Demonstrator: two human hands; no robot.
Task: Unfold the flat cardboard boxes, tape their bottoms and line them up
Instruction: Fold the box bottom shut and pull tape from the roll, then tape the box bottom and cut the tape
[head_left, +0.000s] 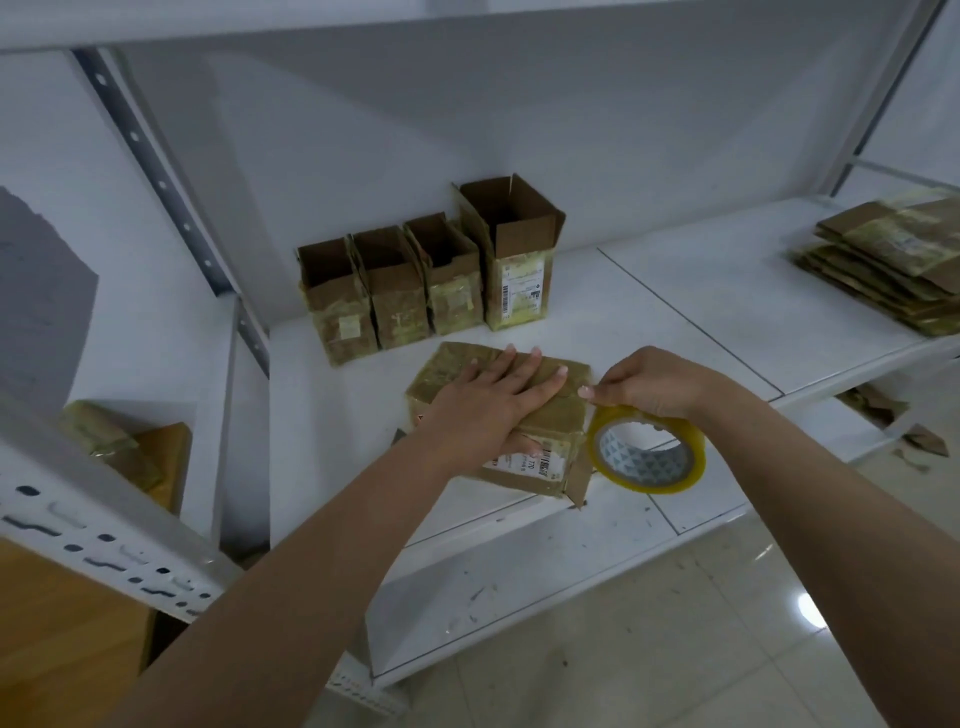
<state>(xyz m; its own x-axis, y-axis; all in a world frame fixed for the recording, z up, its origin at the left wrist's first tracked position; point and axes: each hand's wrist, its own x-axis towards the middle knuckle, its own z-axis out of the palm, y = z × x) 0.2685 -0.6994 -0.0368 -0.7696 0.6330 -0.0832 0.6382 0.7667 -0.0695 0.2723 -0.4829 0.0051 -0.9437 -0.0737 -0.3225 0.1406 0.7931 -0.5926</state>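
Note:
A brown cardboard box (553, 423) stands upside down on the white shelf (675, 322), its closed bottom flaps facing up. My left hand (493, 402) lies flat on those flaps, fingers spread, pressing them down. My right hand (649, 384) holds a roll of clear yellowish tape (647, 449) at the box's right edge, thumb and forefinger pinched at the tape's end near the box corner. Behind, several unfolded boxes (415, 283) stand open-topped in a row against the back wall. A stack of flat boxes (888, 260) lies at the far right of the shelf.
A perforated metal upright (156, 171) rises at the left, with a second shelf rail (98, 535) close in front. More cardboard (130, 457) sits in the left bay. Cardboard scraps (904, 431) lie on the tiled floor (675, 649) below right.

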